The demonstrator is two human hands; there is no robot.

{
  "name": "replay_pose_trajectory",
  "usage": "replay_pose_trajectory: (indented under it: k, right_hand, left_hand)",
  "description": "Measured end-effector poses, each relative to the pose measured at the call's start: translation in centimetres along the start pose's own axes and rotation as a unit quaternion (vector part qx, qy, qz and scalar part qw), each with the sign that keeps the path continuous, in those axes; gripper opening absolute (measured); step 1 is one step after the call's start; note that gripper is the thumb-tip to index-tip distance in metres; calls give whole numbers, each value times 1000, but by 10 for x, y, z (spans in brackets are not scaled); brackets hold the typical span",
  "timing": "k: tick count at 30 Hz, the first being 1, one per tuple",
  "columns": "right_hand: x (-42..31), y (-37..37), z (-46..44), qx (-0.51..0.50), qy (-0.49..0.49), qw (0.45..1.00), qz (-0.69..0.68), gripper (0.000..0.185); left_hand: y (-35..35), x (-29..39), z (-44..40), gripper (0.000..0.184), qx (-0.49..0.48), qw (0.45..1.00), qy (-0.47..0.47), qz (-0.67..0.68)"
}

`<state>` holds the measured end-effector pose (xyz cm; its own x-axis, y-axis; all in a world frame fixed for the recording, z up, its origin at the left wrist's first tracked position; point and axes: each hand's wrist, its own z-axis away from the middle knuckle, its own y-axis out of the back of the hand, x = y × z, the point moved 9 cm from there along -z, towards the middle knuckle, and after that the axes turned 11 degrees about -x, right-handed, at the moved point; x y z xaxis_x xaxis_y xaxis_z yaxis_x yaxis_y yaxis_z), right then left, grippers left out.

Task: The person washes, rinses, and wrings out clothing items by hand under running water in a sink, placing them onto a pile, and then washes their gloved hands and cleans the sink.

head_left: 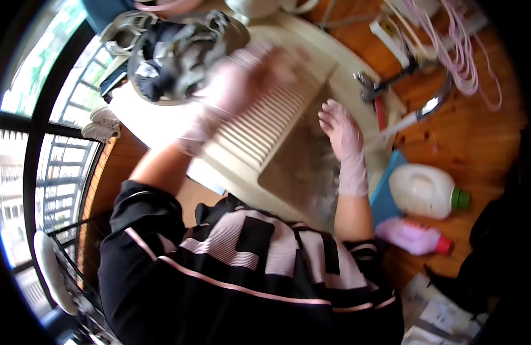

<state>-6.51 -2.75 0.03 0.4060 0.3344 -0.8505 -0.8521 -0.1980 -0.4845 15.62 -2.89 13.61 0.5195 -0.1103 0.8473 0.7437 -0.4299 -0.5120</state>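
My left hand (242, 80), in a thin translucent glove, is smeared by motion above the ribbed washboard (260, 129) of a cream laundry sink (231, 175). Its fingers are too blurred to read. Close beside it, a heap of dark and grey items (191, 54), perhaps cloth or shoes, fills a round container whose rim is partly hidden. My right hand (343, 132), gloved the same way, hovers over the right side of the sink basin (294, 164). Its fingers are loosely bent and nothing shows in them.
A white jug with a green cap (423, 190) and a pink bottle with a red cap (412, 236) lie on the right on the wooden floor (426, 138). A faucet (429, 106) and a coiled pink hose (458, 52) are upper right. White shoes (103, 123) stand by the window.
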Motion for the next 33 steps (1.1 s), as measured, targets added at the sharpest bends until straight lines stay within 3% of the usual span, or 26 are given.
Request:
replay_pose_trajectory:
  k: [1,2,4,6,7,9,10,11,12,14,16,17,19,20,21,22,23,24,25,26,27,28,29,30,31,33]
  right_hand:
    - [12,27,-1,1,-18,999,40,40]
    - [20,54,6,52,-32,993,97,37]
    - [47,129,16,149,-96,969,173,32]
    - [93,226,29,226,-171,933,224,31]
    - [109,257,38,255,-198,912,255,30]
    - [122,284,56,286,-206,867,354,29]
    - [136,304,55,278,-252,787,490,33]
    - [133,274,70,286,-253,793,474,47]
    - [128,247,80,365,-196,665,621,50]
    - [138,201,87,348,-187,513,762,55]
    - [174,206,72,192,-270,577,747,53]
    - [206,221,59,114,-296,629,709,49]
    - [220,213,53,7,-367,716,593,40]
    - [182,180,55,-21,-410,750,518,35]
    - [165,160,56,-50,-449,777,439,31]
    - [154,203,26,63,-274,785,553,31]
    - [144,232,5,109,-202,777,587,36]
    - [135,259,-13,156,-130,758,620,42]
    - [133,270,-27,139,-175,767,601,54]
    - [84,216,-21,159,-125,678,707,70]
    - [88,203,-25,134,-121,665,725,69]
    - [90,193,-32,109,-116,650,743,67]
    - [94,184,-37,85,-113,635,759,66]
    - [108,180,-40,39,-170,614,770,69]
    - [124,177,-42,-8,-228,589,775,72]
    - [153,178,-40,-40,-316,641,698,58]
  left_hand:
    - [-6,45,8,37,-15,976,-54,-209]
    - [-8,87,18,36,-6,889,-118,-442]
    - [30,137,36,34,92,711,-188,-672]
    - [76,157,55,33,163,493,-178,-836]
    - [87,151,58,34,156,393,-128,-897]
    - [194,125,66,34,200,380,-76,-900]
    - [203,124,69,36,178,467,-90,-862]
    - [210,124,69,38,155,548,-103,-815]
    - [251,126,72,41,169,627,-44,-759]
    - [220,132,71,37,160,669,-19,-726]
    - [230,136,68,33,167,708,9,-687]
    - [217,146,69,33,150,610,-81,-774]
    - [177,155,65,34,207,456,-85,-862]
    - [148,155,60,35,269,375,-36,-886]
    - [118,155,56,38,311,395,-38,-863]
    - [83,149,51,35,302,436,-79,-844]
    - [64,147,47,33,294,474,-119,-822]
    - [53,136,41,25,202,488,-193,-827]
    - [23,118,43,19,244,517,-227,-789]
    - [43,98,42,16,290,585,-111,-749]
    - [19,74,30,19,193,701,-185,-661]
    - [12,43,22,23,120,742,-112,-650]
    - [-4,17,10,25,57,788,-118,-601]
    - [-20,-10,-1,27,-5,830,-116,-546]
    - [-27,-36,-5,24,-67,787,-72,-610]
    - [-31,-72,-13,23,-108,810,-5,-576]
